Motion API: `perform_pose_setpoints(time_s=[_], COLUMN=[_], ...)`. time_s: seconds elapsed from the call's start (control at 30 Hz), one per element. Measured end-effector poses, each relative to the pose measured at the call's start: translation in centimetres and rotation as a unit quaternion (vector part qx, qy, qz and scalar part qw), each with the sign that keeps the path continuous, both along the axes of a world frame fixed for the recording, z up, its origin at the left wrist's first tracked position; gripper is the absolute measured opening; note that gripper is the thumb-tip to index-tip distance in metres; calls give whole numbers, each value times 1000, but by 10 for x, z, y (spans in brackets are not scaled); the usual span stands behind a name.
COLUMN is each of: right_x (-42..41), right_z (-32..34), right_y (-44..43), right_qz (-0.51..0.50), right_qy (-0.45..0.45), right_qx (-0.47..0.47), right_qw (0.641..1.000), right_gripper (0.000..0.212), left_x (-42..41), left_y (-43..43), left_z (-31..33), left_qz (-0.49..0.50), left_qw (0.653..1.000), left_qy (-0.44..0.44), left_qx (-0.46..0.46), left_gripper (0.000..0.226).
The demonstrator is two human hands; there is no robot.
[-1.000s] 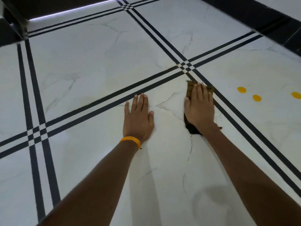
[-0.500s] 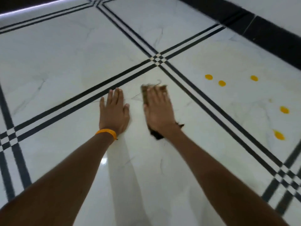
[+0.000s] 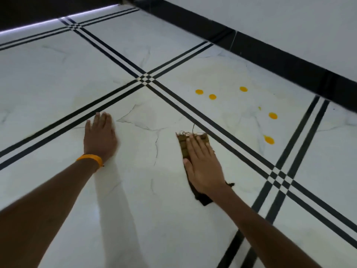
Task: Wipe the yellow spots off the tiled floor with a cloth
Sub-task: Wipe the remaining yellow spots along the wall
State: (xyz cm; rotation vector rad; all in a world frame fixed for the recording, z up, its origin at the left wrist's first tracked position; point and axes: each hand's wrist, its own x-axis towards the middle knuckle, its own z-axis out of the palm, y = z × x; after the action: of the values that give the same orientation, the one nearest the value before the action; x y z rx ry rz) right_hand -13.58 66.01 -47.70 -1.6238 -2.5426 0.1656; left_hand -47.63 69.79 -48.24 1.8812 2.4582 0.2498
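Flat hand on the cloth, spots not wiped yet

The right hand (image 3: 202,167) fingers (image 3: 195,146) lie close together, pressing the cloth (image 3: 183,146) flat. The left hand (image 3: 100,138) rests flat on the floor (image 3: 58,74). Five yellow spots (image 3: 212,96) wait past the black lines (image 3: 222,136), with open room there before the wall (image 3: 289,26).

White marbled floor (image 3: 158,219), black stripes; yellow spots (image 3: 212,96); brown cloth (image 3: 184,146).

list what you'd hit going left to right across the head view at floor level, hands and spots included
orange wristband → left hand → cloth under the right hand → black double tile stripe → nearest yellow spot → second black stripe
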Motion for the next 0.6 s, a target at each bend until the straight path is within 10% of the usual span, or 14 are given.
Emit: perform_pose_setpoints(time_s=[0.17,0.37,0.6], right_x=[86,96,153], right_z=[0,1,-7], right_y=[15,-44,61], right_qz=[-205,-70,-266], right_qy=[-2,13,-24], right_qx=[14,-8,18], right_qw=[979,997,963], right_gripper=[71,64,72], left_x=[99,231,240], left_y=[-5,45,51], left_z=[9,13,-3], left_qz=[-95,-149,-152], left_qw=[995,988,988], left_qy=[-31,-51,11], left_qx=[9,-8,-11], left_gripper=[57,59,58])
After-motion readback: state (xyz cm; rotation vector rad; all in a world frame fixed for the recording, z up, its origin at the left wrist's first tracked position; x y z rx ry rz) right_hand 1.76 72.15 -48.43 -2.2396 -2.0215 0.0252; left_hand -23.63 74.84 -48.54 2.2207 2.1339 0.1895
